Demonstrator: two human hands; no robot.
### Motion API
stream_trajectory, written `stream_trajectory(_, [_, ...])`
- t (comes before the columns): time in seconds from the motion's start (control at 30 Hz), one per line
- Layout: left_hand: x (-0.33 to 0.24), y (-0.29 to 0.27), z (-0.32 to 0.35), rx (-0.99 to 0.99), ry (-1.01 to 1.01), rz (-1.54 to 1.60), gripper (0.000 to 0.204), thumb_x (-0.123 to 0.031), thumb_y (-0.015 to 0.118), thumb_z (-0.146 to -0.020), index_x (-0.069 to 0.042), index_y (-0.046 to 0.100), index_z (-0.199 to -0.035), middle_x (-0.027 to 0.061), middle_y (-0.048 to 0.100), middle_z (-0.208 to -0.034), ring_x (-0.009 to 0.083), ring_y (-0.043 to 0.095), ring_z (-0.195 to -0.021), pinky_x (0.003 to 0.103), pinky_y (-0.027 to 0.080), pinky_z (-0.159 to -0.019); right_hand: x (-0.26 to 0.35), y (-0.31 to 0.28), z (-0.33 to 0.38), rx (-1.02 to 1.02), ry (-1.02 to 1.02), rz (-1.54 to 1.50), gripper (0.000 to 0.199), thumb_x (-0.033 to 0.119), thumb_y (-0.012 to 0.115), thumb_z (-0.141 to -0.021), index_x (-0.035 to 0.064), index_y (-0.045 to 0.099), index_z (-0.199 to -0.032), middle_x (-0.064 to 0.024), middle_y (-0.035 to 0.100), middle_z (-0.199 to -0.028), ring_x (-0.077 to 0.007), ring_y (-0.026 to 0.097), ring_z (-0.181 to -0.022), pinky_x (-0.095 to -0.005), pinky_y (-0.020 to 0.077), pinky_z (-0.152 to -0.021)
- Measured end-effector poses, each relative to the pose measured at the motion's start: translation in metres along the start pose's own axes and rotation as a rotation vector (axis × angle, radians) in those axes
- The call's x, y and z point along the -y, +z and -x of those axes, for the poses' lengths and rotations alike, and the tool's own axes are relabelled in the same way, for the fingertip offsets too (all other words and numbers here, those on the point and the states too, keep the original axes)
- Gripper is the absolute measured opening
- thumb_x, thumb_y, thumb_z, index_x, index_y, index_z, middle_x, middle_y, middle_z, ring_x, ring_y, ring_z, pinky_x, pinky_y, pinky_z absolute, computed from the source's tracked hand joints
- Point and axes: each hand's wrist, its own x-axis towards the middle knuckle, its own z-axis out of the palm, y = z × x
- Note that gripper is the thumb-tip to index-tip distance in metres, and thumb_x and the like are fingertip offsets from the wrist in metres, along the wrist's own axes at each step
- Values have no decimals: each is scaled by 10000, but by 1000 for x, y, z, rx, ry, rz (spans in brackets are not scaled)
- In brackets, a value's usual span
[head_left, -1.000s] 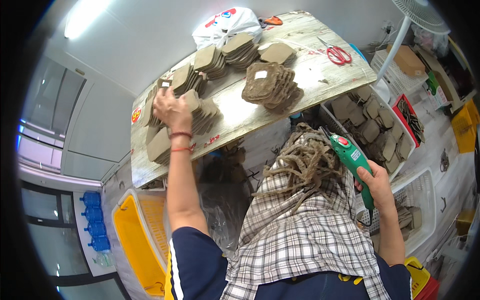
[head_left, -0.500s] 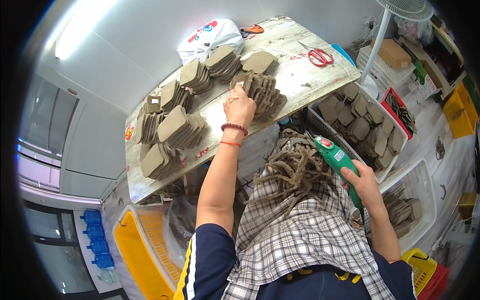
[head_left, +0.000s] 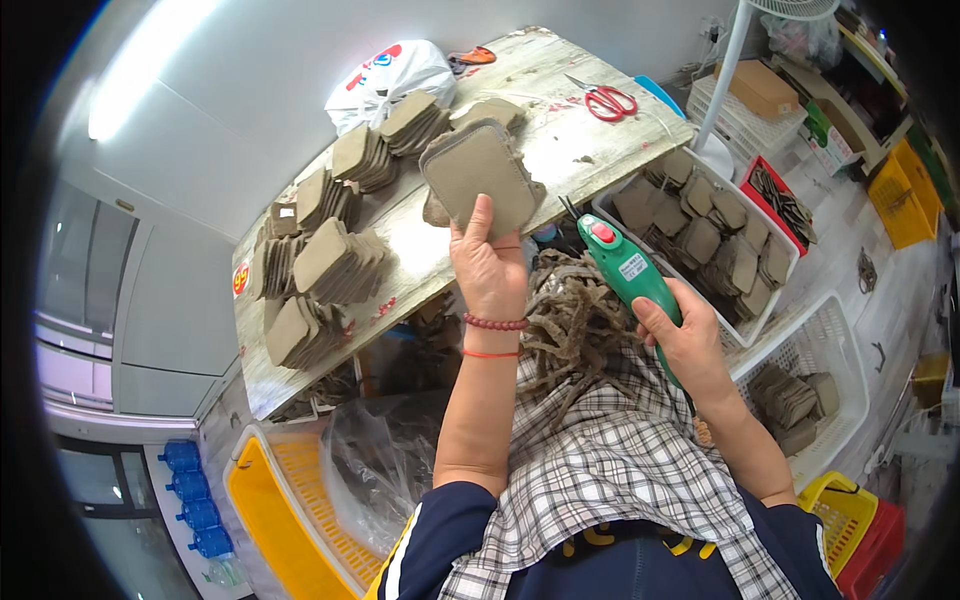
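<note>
My left hand (head_left: 490, 265) is closed on a square grey-brown fabric pad (head_left: 480, 165) with rounded corners and a stitched border, its thumb pressed on the face. The pad is tilted up over the table's near edge, with ragged brown fabric showing behind it. A green handheld power tool (head_left: 630, 272) with a red button is gripped in my right hand (head_left: 685, 335). Its thin pronged tip points up and left, apart from the pad. Curly brown fabric strips (head_left: 575, 320) lie heaped on my checked apron (head_left: 600, 450), below the tool.
Several pad stacks (head_left: 340, 260) stand along the left of the table (head_left: 410, 235), near a white plastic bag (head_left: 390, 85). Red-handled scissors (head_left: 610, 103) lie at its far right. White crates (head_left: 720, 325) of pads are at my right; a yellow basket (head_left: 270, 510) stands lower left.
My left hand has lifted a pad from the ragged pile and brought it nearer, its face turned toward me. The right hand has moved the tool left and slightly up.
</note>
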Motion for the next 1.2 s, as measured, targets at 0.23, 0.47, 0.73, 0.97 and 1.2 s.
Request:
stream_trajectory(0.23, [36, 4, 10, -21, -101, 156, 370, -3, 624, -882, -67, 499, -1225, 65, 589, -1187, 212, 572, -1085, 379, 490, -959, 4, 1, 5, -39, 38, -19, 355, 306, 682, -886, -10, 608, -1031, 18, 577, -703, -43, 483, -595, -210, 409, -536])
stream_trajectory(0.47, [43, 10, 26, -6, -137, 106, 360, 0, 612, -890, -72, 501, -1226, 63, 594, -1178, 209, 578, -1073, 370, 492, -945, 5, 0, 5, -80, 15, -38, 359, 309, 682, -886, -14, 607, -1022, 16, 578, -704, -41, 484, -598, -207, 410, -533])
stream_trajectory(0.73, [52, 4, 44, 34, -238, 54, 344, 6, 597, -898, -64, 500, -1220, 67, 601, -1174, 210, 593, -1061, 353, 495, -926, 8, -6, -1, -109, 8, -41, 368, 316, 687, -881, -20, 606, -1007, 12, 569, -697, -42, 488, -596, -206, 410, -528])
stream_trajectory(0.97, [50, -5, 60, 63, -342, -25, 336, 19, 576, -902, -42, 500, -1222, 78, 602, -1176, 211, 590, -1080, 371, 483, -958, 15, -17, -8, -88, -6, -17, 357, 325, 676, -887, -11, 607, -983, 3, 578, -710, -51, 512, -610, -210, 431, -553])
stream_trajectory(1.2, [27, -31, 44, 218, -432, -185, 358, 53, 599, -868, -13, 509, -1208, 112, 617, -1160, 220, 617, -1051, 359, 512, -908, 21, -49, -5, 38, 90, -16, 351, 322, 678, -884, -2, 609, -1000, -8, 588, -731, -52, 533, -630, -210, 452, -578])
